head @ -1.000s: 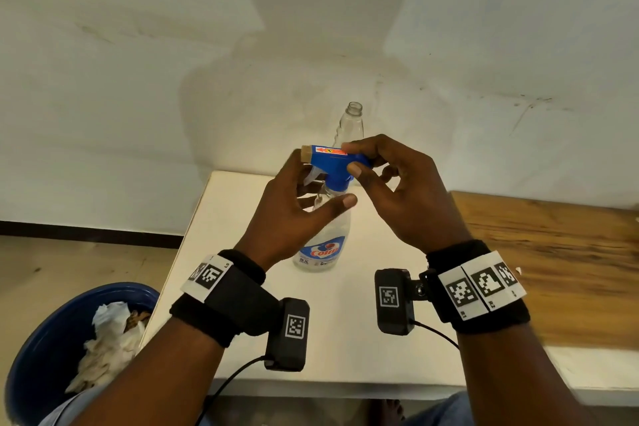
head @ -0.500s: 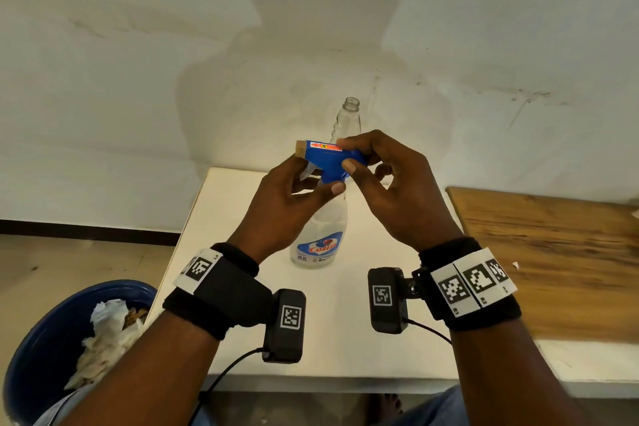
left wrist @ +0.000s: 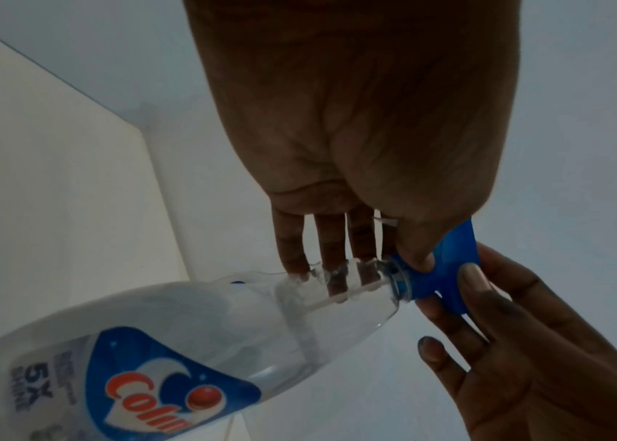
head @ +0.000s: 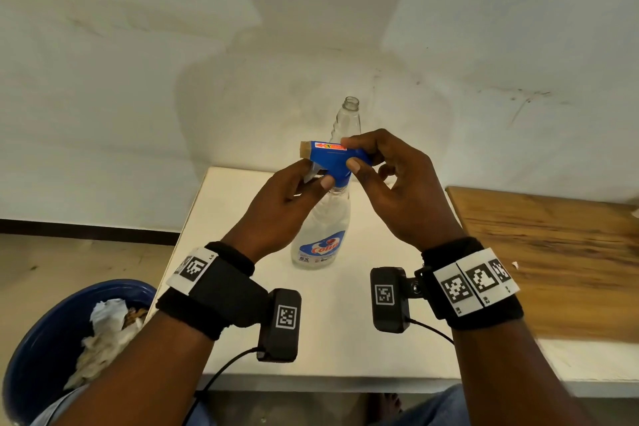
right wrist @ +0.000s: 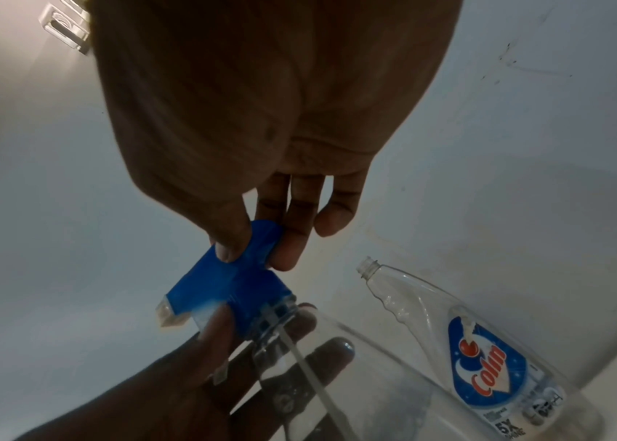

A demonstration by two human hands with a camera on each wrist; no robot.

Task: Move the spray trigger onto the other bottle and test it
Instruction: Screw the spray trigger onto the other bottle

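The blue spray trigger (head: 332, 162) sits on the neck of the near clear Colin bottle (head: 320, 225), which stands on the white table. Its dip tube (right wrist: 306, 358) runs down inside that bottle. My left hand (head: 311, 180) pinches the trigger's collar (left wrist: 446, 268), thumb in front and fingers behind the neck. My right hand (head: 351, 154) pinches the rear of the trigger head (right wrist: 231, 286) between thumb and fingers. The other bottle (head: 347, 117), empty with an open neck, stands just behind; the right wrist view shows this far bottle (right wrist: 469, 343) beside the near one.
The white table (head: 345, 322) ends at a near edge below my wrists. A wooden top (head: 553, 252) adjoins it on the right. A blue bin (head: 41, 349) with crumpled paper stands on the floor at the lower left. A white wall (head: 138, 79) rises right behind.
My left thumb has slid leftward along the collar. The right hand keeps its pinch on the trigger head. Both bottles stay where they were.
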